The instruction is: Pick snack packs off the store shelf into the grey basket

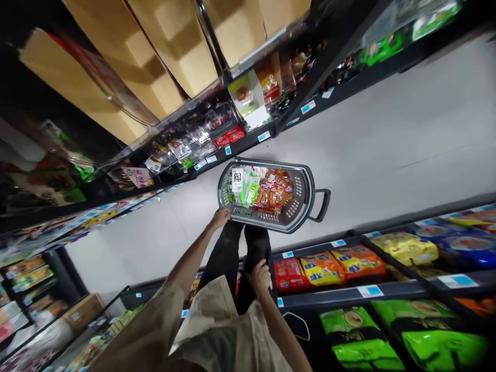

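Head view, near to far: right hand (259,276), fingers curled, resting on the dark trouser leg (253,258); grip unclear. Left hand (219,217), fingers bent onto the rim of the grey basket (300,209), which sits on the pale aisle floor (387,150) with snack packets (267,191) inside. Beyond: shelves (217,139) of packaged goods.

No lettering resolves well enough to read. A white tag (237,177) on the goods in the grey basket (302,204) bears a square QR-type code. Blue-and-white shelf-edge price labels (370,291) carry print too small to read. Snack bags (318,268) show blue marks, blurred, illegible.
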`<state>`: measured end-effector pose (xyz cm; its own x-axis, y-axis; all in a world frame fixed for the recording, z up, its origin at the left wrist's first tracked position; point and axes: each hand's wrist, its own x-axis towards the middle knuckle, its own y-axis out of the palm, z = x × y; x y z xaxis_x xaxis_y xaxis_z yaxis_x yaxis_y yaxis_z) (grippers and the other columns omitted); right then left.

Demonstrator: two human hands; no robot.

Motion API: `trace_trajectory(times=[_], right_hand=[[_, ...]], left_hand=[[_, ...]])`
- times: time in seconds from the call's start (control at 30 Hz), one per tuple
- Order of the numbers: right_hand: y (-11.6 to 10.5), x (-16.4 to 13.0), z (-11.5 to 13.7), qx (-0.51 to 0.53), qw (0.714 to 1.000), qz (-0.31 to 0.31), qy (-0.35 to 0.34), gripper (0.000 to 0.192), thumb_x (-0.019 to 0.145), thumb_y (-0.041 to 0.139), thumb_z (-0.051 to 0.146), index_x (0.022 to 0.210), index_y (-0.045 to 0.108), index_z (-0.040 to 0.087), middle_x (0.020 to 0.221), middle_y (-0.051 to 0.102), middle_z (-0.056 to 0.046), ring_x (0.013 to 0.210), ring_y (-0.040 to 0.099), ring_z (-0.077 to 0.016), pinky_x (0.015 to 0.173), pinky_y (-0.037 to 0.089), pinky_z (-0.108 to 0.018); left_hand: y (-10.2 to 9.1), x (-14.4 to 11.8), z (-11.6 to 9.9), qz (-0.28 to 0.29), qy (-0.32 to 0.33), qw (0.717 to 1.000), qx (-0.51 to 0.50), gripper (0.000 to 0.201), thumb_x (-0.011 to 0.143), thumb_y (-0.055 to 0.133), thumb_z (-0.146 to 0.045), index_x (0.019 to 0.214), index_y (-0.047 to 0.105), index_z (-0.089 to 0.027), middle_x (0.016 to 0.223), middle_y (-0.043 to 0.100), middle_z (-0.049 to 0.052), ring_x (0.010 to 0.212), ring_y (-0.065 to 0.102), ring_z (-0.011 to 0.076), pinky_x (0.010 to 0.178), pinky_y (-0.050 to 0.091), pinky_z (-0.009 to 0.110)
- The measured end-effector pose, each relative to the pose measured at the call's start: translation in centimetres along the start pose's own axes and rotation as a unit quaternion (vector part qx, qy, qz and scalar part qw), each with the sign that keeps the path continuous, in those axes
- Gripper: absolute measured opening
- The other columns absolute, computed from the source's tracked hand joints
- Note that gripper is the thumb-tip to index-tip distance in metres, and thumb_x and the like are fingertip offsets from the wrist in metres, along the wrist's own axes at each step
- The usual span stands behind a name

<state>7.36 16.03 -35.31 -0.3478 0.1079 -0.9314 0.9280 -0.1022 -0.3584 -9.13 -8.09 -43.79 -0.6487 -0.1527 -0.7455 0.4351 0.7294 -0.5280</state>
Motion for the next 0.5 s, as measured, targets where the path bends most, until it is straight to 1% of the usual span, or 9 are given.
trace_trajectory(times=[0.07,0.13,0.2,0.27,0.37,0.43,0.5], right_hand=[[-1.1,1.2,0.3,-0.006,1.000,-0.020,0.001,0.111,0.084,0.068,0.060,0.157,0.024,-0.011,0.118,0.059,-0.036,0.092,0.071,-0.0422,0.064,0.060,-0.058],[-2.4,2.1,0.6,-0.005,0.999,-0.030,-0.011,0.105,0.088,0.065,0.059,0.158,0.025,-0.009,0.123,0.057,-0.037,0.088,0.073,-0.0370,0.065,0.062,-0.051],[-3.5,2.8,0.9,-0.004,0.999,-0.034,-0.022,0.098,0.091,0.062,0.055,0.158,0.027,-0.007,0.128,0.055,-0.038,0.087,0.074,-0.0340,0.068,0.062,-0.046],[-4.3,3.2,1.2,-0.003,0.999,-0.041,-0.028,0.093,0.092,0.061,0.053,0.158,0.030,-0.005,0.130,0.054,-0.038,0.086,0.074,-0.0329,0.069,0.062,-0.044],[-4.8,3.5,1.5,0.006,0.998,-0.047,-0.032,0.089,0.093,0.061,0.051,0.158,0.032,-0.003,0.130,0.054,-0.037,0.085,0.075,-0.0328,0.070,0.062,-0.044],[-4.9,3.6,1.5,0.010,0.999,-0.043,-0.032,0.088,0.093,0.060,0.050,0.158,0.031,-0.003,0.132,0.053,-0.038,0.085,0.075,-0.0326,0.070,0.061,-0.043],[-4.8,3.6,1.6,0.011,0.999,-0.038,-0.030,0.086,0.094,0.059,0.048,0.158,0.031,-0.003,0.135,0.052,-0.038,0.086,0.075,-0.0318,0.071,0.061,-0.042]], left_hand=[[1.2,3.3,0.0,-0.002,-0.013,1.000,-0.009,0.023,0.083,0.063,-0.006,0.101,0.075,-0.014,0.117,0.069,0.011,0.097,0.068,0.0186,0.101,0.052,0.034],[2.4,6.5,-0.2,-0.009,-0.029,0.999,-0.020,0.024,0.082,0.065,-0.006,0.103,0.075,-0.014,0.123,0.067,0.013,0.110,0.065,0.0213,0.105,0.050,0.034],[3.3,9.3,-0.5,-0.025,-0.046,0.998,-0.031,0.027,0.083,0.066,-0.008,0.108,0.074,-0.013,0.131,0.063,0.015,0.125,0.058,0.0250,0.111,0.045,0.037],[3.9,11.7,-0.7,-0.040,-0.067,0.996,-0.042,0.031,0.084,0.067,-0.011,0.114,0.072,-0.012,0.142,0.056,0.018,0.136,0.050,0.0297,0.115,0.040,0.041],[4.6,13.9,-0.8,-0.049,-0.090,0.993,-0.061,0.038,0.086,0.068,-0.018,0.123,0.069,-0.011,0.154,0.046,0.020,0.140,0.044,0.0355,0.114,0.038,0.045],[5.1,14.6,-0.7,-0.049,-0.095,0.992,-0.072,0.040,0.085,0.069,-0.018,0.124,0.068,-0.011,0.153,0.047,0.020,0.137,0.047,0.0357,0.112,0.040,0.044],[5.4,14.8,-0.7,-0.053,-0.094,0.991,-0.081,0.040,0.083,0.069,-0.015,0.123,0.068,-0.011,0.150,0.050,0.020,0.134,0.051,0.0347,0.110,0.043,0.042]])
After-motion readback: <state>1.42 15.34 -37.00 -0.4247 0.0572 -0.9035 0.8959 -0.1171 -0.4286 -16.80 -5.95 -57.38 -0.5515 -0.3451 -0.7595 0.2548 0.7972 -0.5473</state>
